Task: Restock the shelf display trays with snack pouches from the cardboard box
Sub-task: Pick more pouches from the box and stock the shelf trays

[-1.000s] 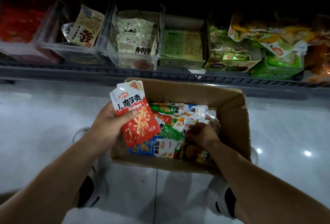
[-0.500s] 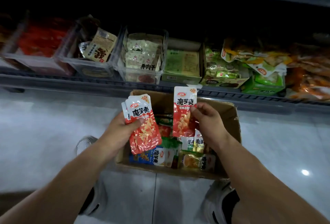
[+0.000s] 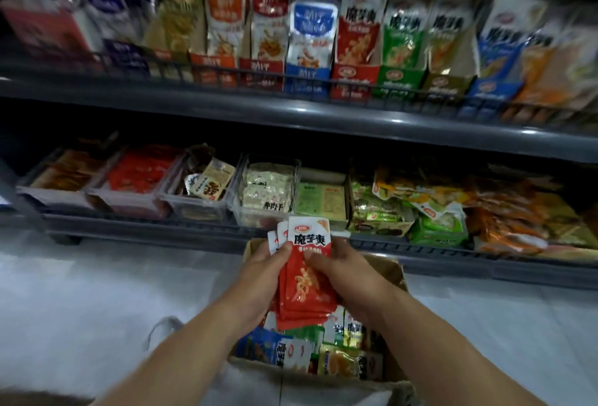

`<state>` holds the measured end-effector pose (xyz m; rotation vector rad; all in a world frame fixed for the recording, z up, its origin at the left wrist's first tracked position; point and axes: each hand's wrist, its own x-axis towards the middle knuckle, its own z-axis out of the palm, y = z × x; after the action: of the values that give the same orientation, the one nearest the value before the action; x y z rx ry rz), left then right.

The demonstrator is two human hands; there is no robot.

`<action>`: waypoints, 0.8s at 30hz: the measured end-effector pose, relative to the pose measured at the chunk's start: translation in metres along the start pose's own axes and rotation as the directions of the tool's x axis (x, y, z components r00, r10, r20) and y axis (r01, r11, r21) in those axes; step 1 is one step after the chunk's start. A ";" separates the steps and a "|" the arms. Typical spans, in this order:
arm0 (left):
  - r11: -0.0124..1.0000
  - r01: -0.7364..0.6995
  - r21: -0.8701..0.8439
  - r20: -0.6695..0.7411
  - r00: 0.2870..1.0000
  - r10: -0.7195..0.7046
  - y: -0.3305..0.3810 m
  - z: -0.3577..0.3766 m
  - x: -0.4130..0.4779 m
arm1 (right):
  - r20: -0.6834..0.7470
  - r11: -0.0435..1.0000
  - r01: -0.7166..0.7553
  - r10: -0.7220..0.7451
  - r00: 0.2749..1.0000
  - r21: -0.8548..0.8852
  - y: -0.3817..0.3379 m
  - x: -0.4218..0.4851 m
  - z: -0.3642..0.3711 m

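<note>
I hold a small stack of red pouches [image 3: 305, 282] between both hands, raised over the far half of the cardboard box [image 3: 393, 273] and just in front of the lower shelf [image 3: 194, 234]; my left hand [image 3: 259, 276] grips the stack's left edge with the thumb laid across the front, and my right hand [image 3: 346, 276] pinches the right edge the same way, fingers curled behind; neither hand is spread. I judge these packs light, thin and soft, with a slick film skin; a stack like this will slide and fan if squeezed at one end only, and indeed the tops are already splayed to the left; so I would take hold at mid-height, thumb in front and fingers behind, squaring the edges between both palms before lifting; the contents look soft enough to crease, so firm but not hard. Each pouch has a white top band with a small red logo and bold black characters, over a red body with an orange picture. Mixed pouches [image 3: 339, 360] in blue, green and yellow lie loose in the box below; on the upper shelf [image 3: 291, 114] a red display tray [image 3: 354, 80] carries what seems the matching pack, though blur keeps me from being sure.
</note>
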<state>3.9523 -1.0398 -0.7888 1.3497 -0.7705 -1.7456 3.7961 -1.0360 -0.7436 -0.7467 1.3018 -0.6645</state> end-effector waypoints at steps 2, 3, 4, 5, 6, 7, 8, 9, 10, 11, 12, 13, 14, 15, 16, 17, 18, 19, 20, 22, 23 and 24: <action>0.996 -0.044 0.073 0.009 0.999 0.043 0.009 0.007 -0.010 | 0.085 1.000 -0.012 0.012 0.996 -0.001 -0.006 -0.014 -0.001; 0.991 -0.058 0.117 0.034 0.998 0.054 0.015 0.010 -0.013 | 0.096 1.000 -0.002 0.002 0.995 -0.001 -0.010 -0.018 -0.003; 0.987 -0.059 0.153 0.065 0.997 0.049 0.019 0.014 -0.016 | 0.099 1.000 0.007 -0.008 0.995 0.010 -0.014 -0.022 -0.004; 0.978 -0.061 0.201 0.083 0.996 0.045 0.026 0.017 -0.018 | 0.093 0.999 0.030 -0.033 0.995 0.027 -0.018 -0.025 -0.006; 0.967 -0.066 0.247 0.097 0.994 0.044 0.034 0.021 -0.021 | 0.080 0.998 0.055 -0.059 0.995 0.043 -0.024 -0.028 -0.007; 0.955 -0.075 0.286 0.109 0.993 0.046 0.041 0.024 -0.020 | 0.062 0.995 0.084 -0.087 0.994 0.050 -0.029 -0.031 -0.008; 0.945 -0.089 0.315 0.134 0.990 0.049 0.049 0.029 -0.021 | 0.044 0.993 0.109 -0.112 0.993 0.054 -0.035 -0.035 -0.009; 0.934 -0.113 0.340 0.169 0.984 0.058 0.057 0.035 -0.021 | 0.030 0.989 0.135 -0.137 0.990 0.057 -0.041 -0.037 -0.011; 0.922 -0.148 0.358 0.197 0.977 0.080 0.067 0.040 -0.022 | 0.017 0.985 0.165 -0.166 0.986 0.056 -0.048 -0.038 -0.013; 0.906 -0.190 0.379 0.209 0.971 0.116 0.077 0.046 -0.020 | -0.004 0.977 0.207 -0.207 0.978 0.045 -0.056 -0.040 -0.016; 0.893 -0.229 0.387 0.204 0.966 0.160 0.089 0.053 -0.018 | -0.038 0.967 0.255 -0.254 0.967 0.023 -0.064 -0.042 -0.020; 0.884 -0.261 0.388 0.199 0.960 0.196 0.102 0.059 -0.016 | -0.081 0.953 0.301 -0.302 0.950 -0.020 -0.074 -0.043 -0.025; 0.871 -0.299 0.390 0.216 0.949 0.229 0.116 0.066 -0.016 | -0.116 0.933 0.350 -0.358 0.926 -0.084 -0.085 -0.045 -0.029; 0.848 -0.343 0.404 0.245 0.934 0.261 0.131 0.073 -0.015 | -0.135 0.902 0.406 -0.425 0.895 -0.147 -0.099 -0.047 -0.034; 0.825 -0.392 0.408 0.271 0.914 0.300 0.147 0.080 -0.016 | -0.143 0.865 0.465 -0.493 0.858 -0.189 -0.116 -0.049 -0.038; 0.794 -0.448 0.410 0.285 0.890 0.355 0.164 0.087 -0.014 | -0.148 0.829 0.521 -0.552 0.820 -0.205 -0.134 -0.050 -0.042; 0.757 -0.506 0.413 0.293 0.861 0.416 0.184 0.094 -0.014 | -0.153 0.799 0.566 -0.597 0.788 -0.201 -0.154 -0.049 -0.044; 0.690 -0.571 0.444 0.299 0.821 0.486 0.203 0.101 -0.011 | -0.164 0.770 0.607 -0.637 0.754 -0.199 -0.175 -0.047 -0.046; 0.605 -0.635 0.480 0.306 0.768 0.563 0.223 0.108 -0.007 | -0.179 0.728 0.651 -0.684 0.707 -0.215 -0.196 -0.043 -0.047; 0.427 -0.717 0.551 0.328 0.657 0.679 0.258 0.122 0.001 | -0.202 0.635 0.735 -0.773 0.602 -0.239 -0.235 -0.035 -0.047; 0.366 -0.717 0.593 0.321 0.627 0.710 0.272 0.128 0.005 | -0.210 0.604 0.764 -0.796 0.568 -0.227 -0.252 -0.030 -0.046; 0.322 -0.707 0.629 0.307 0.608 0.732 0.284 0.133 0.010 | -0.215 0.586 0.783 -0.808 0.548 -0.209 -0.266 -0.026 -0.045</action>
<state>3.8836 -1.1925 -0.5235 1.1423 -1.8366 -0.6546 3.7428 -1.1811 -0.5211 -1.3939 1.2110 -1.5204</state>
